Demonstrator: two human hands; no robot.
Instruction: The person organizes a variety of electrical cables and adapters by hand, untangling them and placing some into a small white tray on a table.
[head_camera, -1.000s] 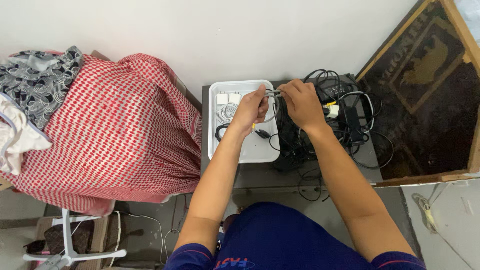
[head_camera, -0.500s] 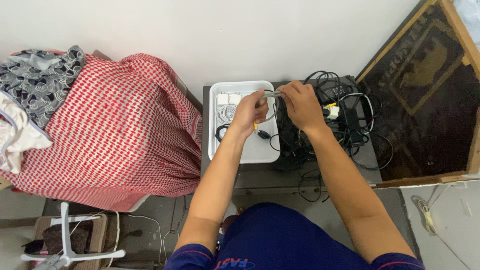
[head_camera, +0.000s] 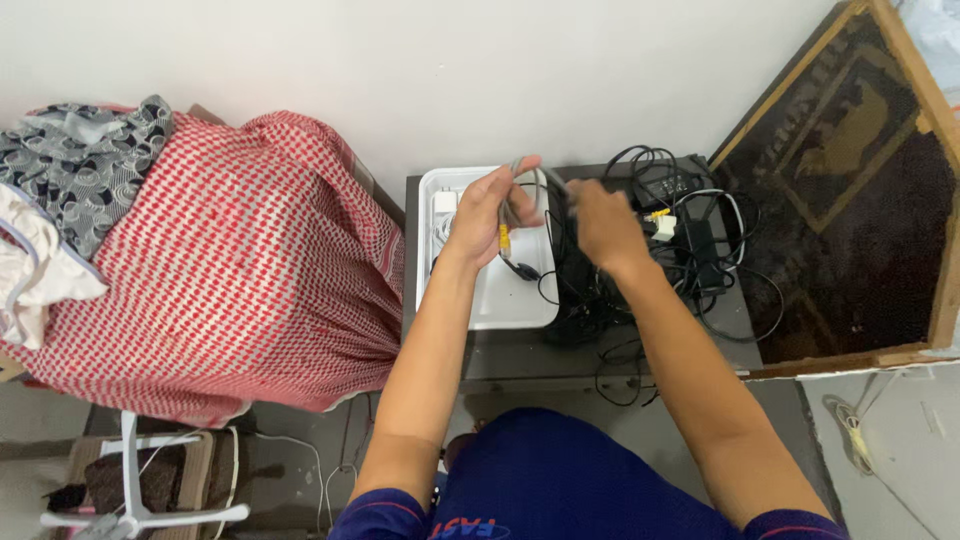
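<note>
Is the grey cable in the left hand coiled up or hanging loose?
Coiled. The left hand grips the grey cable gathered into loops above the white tray; a black end dangles below. The right hand is blurred.

Red checked cloth (head_camera: 230, 260), dark rug (head_camera: 850, 200)

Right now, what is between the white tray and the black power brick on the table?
In the head view, a tangle of black cables and the right hand lie between the white tray and the black power brick.

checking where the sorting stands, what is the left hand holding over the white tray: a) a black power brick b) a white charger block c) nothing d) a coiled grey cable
d: the left hand grips a looped grey cable above the white tray, while the white charger block lies in the tray.
</note>
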